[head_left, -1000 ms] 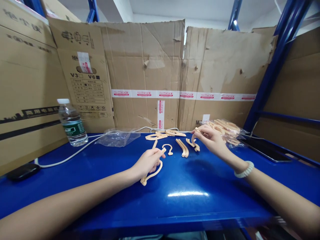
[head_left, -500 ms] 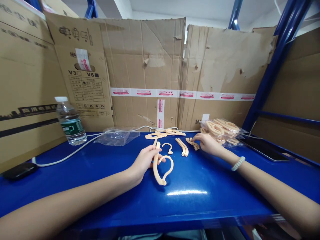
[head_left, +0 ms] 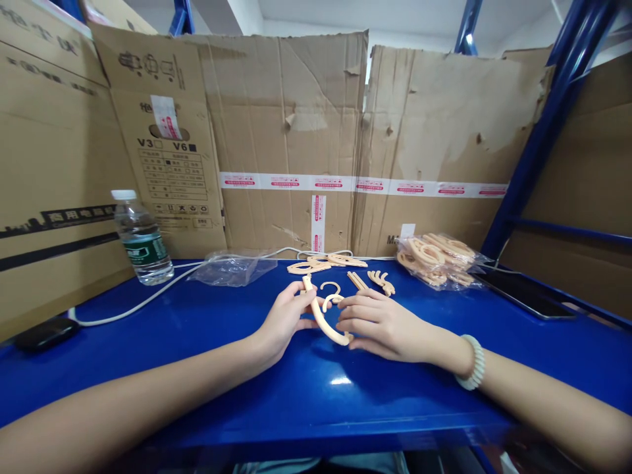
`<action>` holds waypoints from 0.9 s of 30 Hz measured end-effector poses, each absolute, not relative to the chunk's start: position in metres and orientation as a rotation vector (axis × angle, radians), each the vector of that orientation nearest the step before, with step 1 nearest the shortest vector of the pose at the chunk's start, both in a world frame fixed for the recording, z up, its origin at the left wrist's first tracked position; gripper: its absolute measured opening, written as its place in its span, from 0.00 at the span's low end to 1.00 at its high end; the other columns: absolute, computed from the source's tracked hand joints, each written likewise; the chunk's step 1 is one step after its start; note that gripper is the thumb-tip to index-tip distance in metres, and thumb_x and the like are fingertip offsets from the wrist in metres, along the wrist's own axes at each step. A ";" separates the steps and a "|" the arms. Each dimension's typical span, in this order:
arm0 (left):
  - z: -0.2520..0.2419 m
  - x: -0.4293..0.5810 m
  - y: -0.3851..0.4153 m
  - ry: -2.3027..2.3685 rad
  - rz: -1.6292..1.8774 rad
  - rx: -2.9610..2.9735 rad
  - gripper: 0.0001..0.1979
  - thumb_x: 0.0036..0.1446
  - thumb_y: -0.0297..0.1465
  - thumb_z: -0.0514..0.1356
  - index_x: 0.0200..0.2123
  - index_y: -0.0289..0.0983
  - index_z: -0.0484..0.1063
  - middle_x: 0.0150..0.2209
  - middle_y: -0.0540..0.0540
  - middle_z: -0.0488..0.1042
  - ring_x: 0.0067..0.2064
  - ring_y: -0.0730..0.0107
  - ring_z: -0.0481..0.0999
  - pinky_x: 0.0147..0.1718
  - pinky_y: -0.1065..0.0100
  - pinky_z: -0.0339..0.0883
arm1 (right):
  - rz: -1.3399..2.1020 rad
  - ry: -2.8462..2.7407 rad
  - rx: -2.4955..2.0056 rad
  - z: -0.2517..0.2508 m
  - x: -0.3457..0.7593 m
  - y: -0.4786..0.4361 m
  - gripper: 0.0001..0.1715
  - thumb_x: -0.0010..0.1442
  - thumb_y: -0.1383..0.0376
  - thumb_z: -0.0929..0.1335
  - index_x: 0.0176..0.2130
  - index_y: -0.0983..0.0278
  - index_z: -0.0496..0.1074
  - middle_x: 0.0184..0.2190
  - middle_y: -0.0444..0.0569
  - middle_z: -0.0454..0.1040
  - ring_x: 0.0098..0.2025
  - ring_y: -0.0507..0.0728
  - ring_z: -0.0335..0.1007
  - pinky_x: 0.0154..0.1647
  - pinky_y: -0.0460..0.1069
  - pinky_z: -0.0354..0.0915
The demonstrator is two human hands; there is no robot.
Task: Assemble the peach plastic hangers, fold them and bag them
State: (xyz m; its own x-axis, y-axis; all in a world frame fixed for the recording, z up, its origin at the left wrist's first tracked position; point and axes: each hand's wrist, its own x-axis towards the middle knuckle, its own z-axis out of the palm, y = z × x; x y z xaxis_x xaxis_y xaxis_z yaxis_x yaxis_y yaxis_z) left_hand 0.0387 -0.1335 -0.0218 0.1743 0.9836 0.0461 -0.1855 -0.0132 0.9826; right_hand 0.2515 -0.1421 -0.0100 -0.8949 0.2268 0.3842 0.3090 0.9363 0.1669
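Note:
My left hand [head_left: 291, 315] is closed around the upper part of a cream plastic clothes hanger [head_left: 324, 322], a curved arm with a hook [head_left: 330, 301] joined to it. At the lower end of that arm, my right hand [head_left: 378, 326] grips the hanger by its joint, the fingers covering part of the hook. Whether a small part is also pinched there is hidden. Just beyond my hands lies a loose hook [head_left: 330, 286]. Some straight-looking hanger arms [head_left: 356, 280] lie behind my right fingers, and a fanned cluster of small curved pieces [head_left: 381, 282] is beside them.
Several hangers [head_left: 309, 267] lie at the back of the blue table [head_left: 276, 408]. Bagged hanger parts [head_left: 437, 259] and a dark tablet [head_left: 526, 296] are at right. A water bottle [head_left: 143, 240], clear plastic bag [head_left: 232, 268], white cable [head_left: 113, 322] and black device [head_left: 47, 334] are left.
My right hand has come from the small curved pieces back to the hanger's lower end. The hanger has turned, its lower end swinging right and up. My left hand keeps its hold.

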 end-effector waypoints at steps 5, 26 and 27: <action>-0.025 0.039 -0.130 0.993 1.285 1.177 0.09 0.60 0.31 0.58 0.43 0.37 0.63 0.41 0.42 0.76 0.34 0.67 0.76 0.32 0.64 0.74 | -0.353 -2.654 -0.483 -0.012 0.254 -0.140 0.14 0.69 0.59 0.61 0.42 0.65 0.70 0.38 0.52 0.74 0.44 0.58 0.67 0.52 0.56 0.57; -0.033 0.031 -0.141 0.803 1.084 2.967 0.04 0.62 0.31 0.59 0.37 0.38 0.66 0.36 0.49 0.76 0.37 0.64 0.75 0.39 0.63 0.63 | -0.527 -2.465 -0.455 -0.019 0.254 -0.140 0.13 0.69 0.59 0.62 0.38 0.65 0.68 0.30 0.46 0.74 0.32 0.53 0.68 0.57 0.60 0.51; -0.033 0.031 -0.142 0.819 1.046 2.981 0.04 0.63 0.32 0.59 0.36 0.38 0.66 0.35 0.49 0.76 0.36 0.64 0.74 0.38 0.63 0.63 | -0.546 -2.472 -0.455 -0.019 0.254 -0.141 0.13 0.69 0.59 0.62 0.38 0.65 0.68 0.29 0.46 0.74 0.32 0.54 0.68 0.58 0.61 0.50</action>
State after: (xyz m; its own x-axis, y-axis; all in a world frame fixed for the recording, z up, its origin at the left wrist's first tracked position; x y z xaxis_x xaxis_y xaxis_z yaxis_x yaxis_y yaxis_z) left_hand 0.0313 -0.1418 -0.0334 0.6698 0.4180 0.6137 0.4960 -0.8669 0.0492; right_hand 0.2536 -0.1411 -0.0186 -0.7847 0.1988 0.5872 0.4277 0.8593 0.2805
